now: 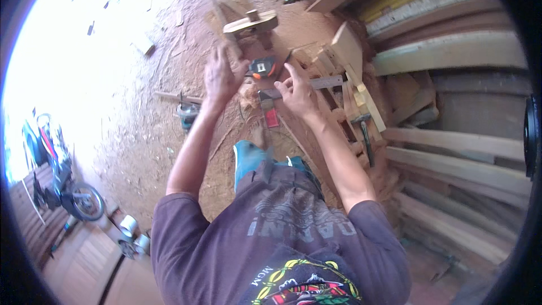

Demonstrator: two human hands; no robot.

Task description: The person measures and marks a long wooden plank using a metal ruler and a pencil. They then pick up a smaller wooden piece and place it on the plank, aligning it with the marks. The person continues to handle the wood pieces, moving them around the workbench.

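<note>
A black and orange tape measure (262, 68) sits between my two hands, over a reddish board on the dusty ground. My left hand (222, 78) is just to its left, fingers stretched forward and thumb pointing at the case; contact is unclear. My right hand (299, 95) is to its right with thumb and index finger apart, holding nothing that I can make out. A thin dark stick lies by its index fingertip. Beside that hand is a metal rule blade (327, 82). A red-ended tool (272, 116) lies below the tape measure. Ahead is a wooden piece with a peg (252, 24).
A hammer (367, 141) lies on wood pieces at the right. Long boards (451, 51) are stacked along the right side. A teal power tool (187, 114) rests on the ground left of my left forearm. A motorcycle (62, 175) stands far left. Sawdust covers the ground.
</note>
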